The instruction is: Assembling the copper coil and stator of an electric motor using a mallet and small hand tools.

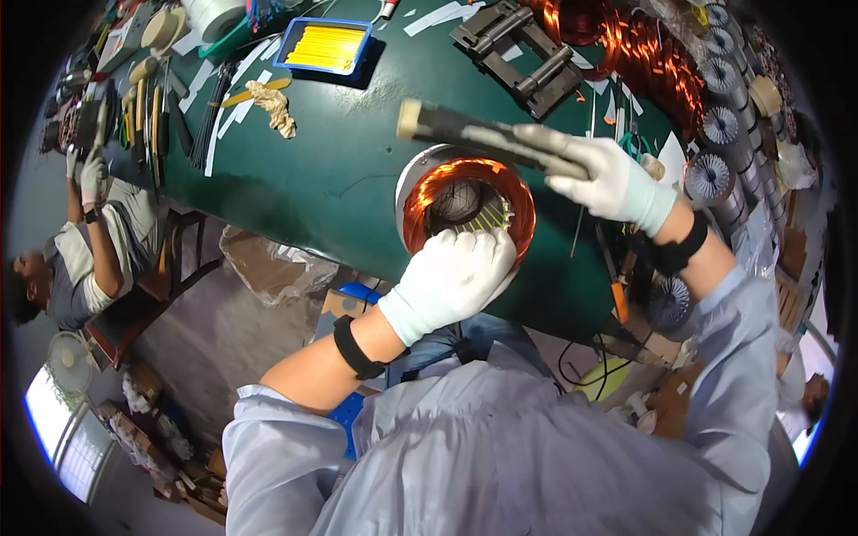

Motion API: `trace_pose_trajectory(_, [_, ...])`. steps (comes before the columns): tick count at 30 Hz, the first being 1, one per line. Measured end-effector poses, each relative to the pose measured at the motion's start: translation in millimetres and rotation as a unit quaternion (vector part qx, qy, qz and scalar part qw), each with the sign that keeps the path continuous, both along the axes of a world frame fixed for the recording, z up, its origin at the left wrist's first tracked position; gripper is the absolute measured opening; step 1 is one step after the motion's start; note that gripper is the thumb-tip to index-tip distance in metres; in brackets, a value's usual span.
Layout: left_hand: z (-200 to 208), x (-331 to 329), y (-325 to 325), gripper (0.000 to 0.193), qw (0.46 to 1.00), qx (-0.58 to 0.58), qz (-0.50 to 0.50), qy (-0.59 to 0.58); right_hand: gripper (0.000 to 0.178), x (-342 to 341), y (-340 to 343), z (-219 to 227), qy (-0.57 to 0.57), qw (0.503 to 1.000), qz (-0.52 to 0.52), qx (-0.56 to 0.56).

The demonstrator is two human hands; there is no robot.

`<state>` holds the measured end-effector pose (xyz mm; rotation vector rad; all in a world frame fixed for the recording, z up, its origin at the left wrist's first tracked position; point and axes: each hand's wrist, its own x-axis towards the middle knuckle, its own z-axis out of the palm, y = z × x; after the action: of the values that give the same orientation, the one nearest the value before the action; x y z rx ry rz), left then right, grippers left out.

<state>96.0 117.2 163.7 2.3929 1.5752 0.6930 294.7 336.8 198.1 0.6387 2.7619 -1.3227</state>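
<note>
A motor stator point(412, 201) with a ring of copper windings stands on the green bench in front of me. Yellow-green strips point(483, 217) line part of its inner wall. My left hand point(454, 279), in a white glove, is at the stator's near rim with its fingers curled closed; whatever they pinch is hidden. Above the far side of the stator, my gloved right hand point(601, 171) grips one end of a dark bar with a pale tip point(465, 128). The bar lies almost level, its pale tip toward the left.
On the bench are a blue tray point(282, 55) of yellow strips, a metal fixture point(527, 62), copper coils point(639, 54) and a crumpled cloth point(271, 109). Hand tools lie at the far left. Finned cylinders point(709, 175) line the right side. A co-worker point(98, 241) sits at left.
</note>
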Motion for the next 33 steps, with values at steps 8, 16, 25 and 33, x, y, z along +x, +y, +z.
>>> trace_pose_trajectory(8, [-3,-38,20,0.036,0.982,0.017,-0.187,0.033,0.063,9,26,-14,0.089,0.974,-0.186,-0.093])
trace_pose_trajectory(16, [-3,-66,62,0.03,0.92,0.032,-0.388,0.054,0.069,-4,40,-21,0.164,0.981,-0.095,0.051])
trace_pose_trajectory(25, [7,-61,68,0.036,0.9,-0.02,-0.429,0.073,0.064,45,14,-19,0.092,0.966,-0.228,-0.083])
trace_pose_trajectory(33, [8,-30,24,0.044,0.97,-0.036,-0.225,0.083,0.067,89,-82,-34,0.052,0.97,-0.214,-0.1])
